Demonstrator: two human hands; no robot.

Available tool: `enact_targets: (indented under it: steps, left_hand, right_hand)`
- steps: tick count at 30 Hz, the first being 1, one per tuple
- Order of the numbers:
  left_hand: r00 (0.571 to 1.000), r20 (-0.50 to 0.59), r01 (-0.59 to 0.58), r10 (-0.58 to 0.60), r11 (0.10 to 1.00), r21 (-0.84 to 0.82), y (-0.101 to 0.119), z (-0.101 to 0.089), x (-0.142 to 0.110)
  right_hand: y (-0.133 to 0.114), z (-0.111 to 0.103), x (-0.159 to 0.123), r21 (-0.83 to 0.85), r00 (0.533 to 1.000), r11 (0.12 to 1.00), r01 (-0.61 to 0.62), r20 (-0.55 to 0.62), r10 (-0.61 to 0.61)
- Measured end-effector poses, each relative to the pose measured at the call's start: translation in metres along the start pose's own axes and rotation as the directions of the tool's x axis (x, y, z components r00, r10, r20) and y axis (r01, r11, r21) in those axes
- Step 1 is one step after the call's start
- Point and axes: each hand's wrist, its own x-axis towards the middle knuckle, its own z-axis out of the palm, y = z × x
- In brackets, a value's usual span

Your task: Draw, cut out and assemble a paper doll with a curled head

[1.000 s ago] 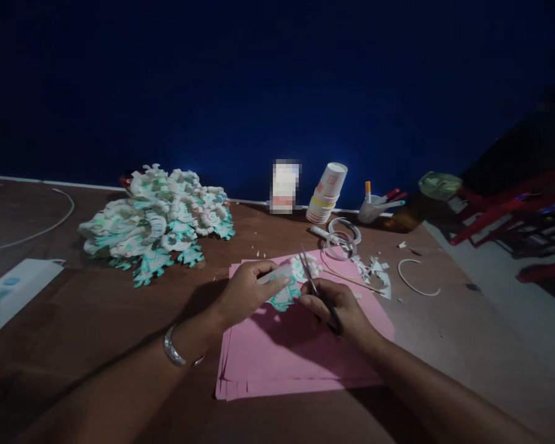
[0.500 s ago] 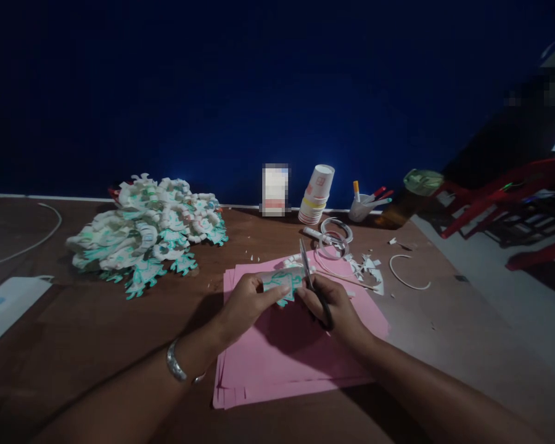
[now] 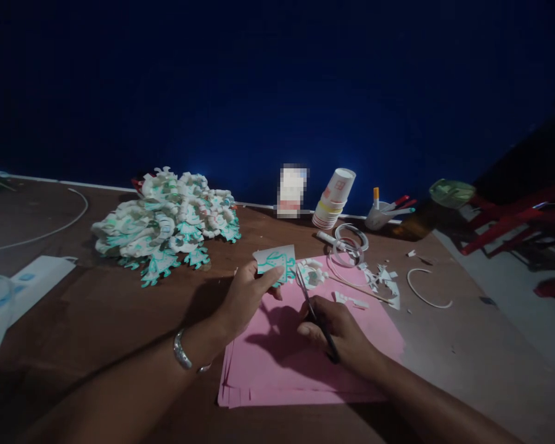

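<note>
Between its thumb and fingers my left hand (image 3: 248, 296) pinches a white paper piece (image 3: 277, 259) with a green figure drawn on it. My right hand (image 3: 335, 330) grips black-handled scissors (image 3: 306, 294), whose blades point up beside the right edge of that paper piece. Both hands are over a stack of pink paper sheets (image 3: 277, 370). Behind the scissors, a white cut-out piece (image 3: 311, 273) lies on the pink sheets. A small white strip (image 3: 351, 300) rests to the right of the blades.
A large heap of white and green paper cut-outs (image 3: 161, 228) sits at left. Farther back are stacked paper cups (image 3: 335, 197), tape rolls (image 3: 350, 243) and a cup of markers (image 3: 380, 213). Paper scraps (image 3: 386, 283) lie at right. A white power strip (image 3: 28, 296) is at far left.
My left hand has turned the paper piece and lifted it slightly. My right hand with the scissors has drawn back toward me, and a small white strip now shows on the pink sheets.
</note>
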Motion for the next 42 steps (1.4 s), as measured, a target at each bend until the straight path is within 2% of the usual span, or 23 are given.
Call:
enact_targets:
  steps: [5, 9, 18, 26, 42]
  left_hand:
    - [1.0, -0.006, 0.029, -0.029, 0.994, 0.105, 0.0011, 0.0051, -0.0041]
    - [0.999, -0.015, 0.045, -0.043, 0.991, 0.129, 0.0021, 0.0071, -0.0052]
    - [0.996, -0.023, 0.091, -0.089, 0.992, 0.084, 0.0018, 0.0101, -0.0061]
    - [0.996, -0.022, 0.088, -0.086, 0.989, 0.122, 0.0053, 0.0103, -0.0059]
    - [0.995, 0.04, 0.093, -0.094, 0.995, 0.021, 0.0054, 0.0104, -0.0053]
  right_hand:
    - [-0.0004, 0.0009, -0.0002, 0.019, 1.0, 1.0, 0.011, -0.003, -0.011]
    - [-0.0012, 0.0009, 0.0006, 0.043, 1.0, 0.999, 0.003, 0.003, -0.003]
    - [0.0012, -0.0002, 0.0, 0.019, 1.0, 1.0, -0.008, 0.002, 0.008]
    - [0.0014, -0.0008, -0.0012, 0.028, 1.0, 1.0, -0.006, 0.002, 0.006]
    - [0.0016, -0.0022, -0.0017, -0.039, 0.998, 0.998, 0.056, -0.012, -0.057]
